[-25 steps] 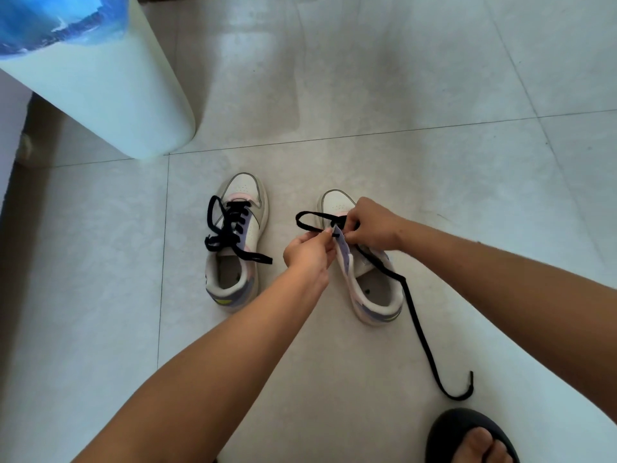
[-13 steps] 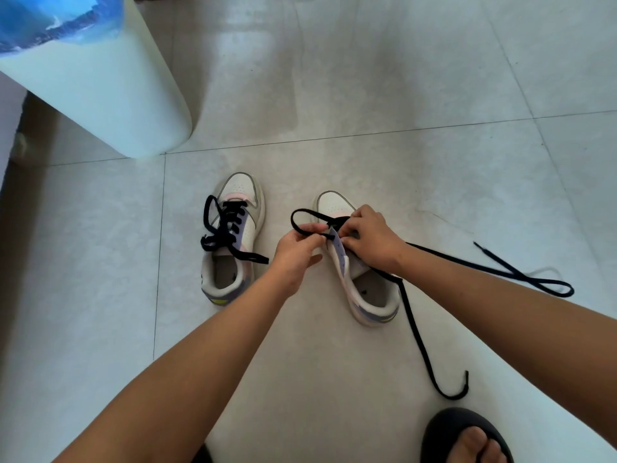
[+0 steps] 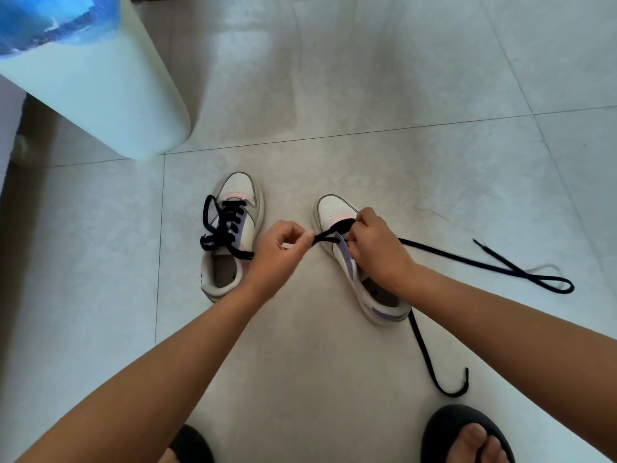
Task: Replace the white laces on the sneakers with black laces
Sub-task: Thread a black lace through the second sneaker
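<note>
Right shoe [image 3: 354,262], centre, 3 o'clock of laced left shoe [image 3: 230,235]. Left hand [image 3: 278,252] pinches black lace [image 3: 329,233] taut; right hand [image 3: 374,248] grips shoe, apparently steadying eyelets for threading.

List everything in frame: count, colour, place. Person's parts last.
left sneaker: 1, white with lilac and pink, floor left, laced black
right sneaker: 1, same colours, floor centre, barely laced
black lace: 1, runs from right sneaker across floor to the right and toward the near foot
bin: 1, pale, blue liner, upper left
tiled floor: pale grey
slippers: 2, black, bottom edge
left hand: fingers pinch lace
right hand: on right sneaker's eyelets, holds lace
</note>
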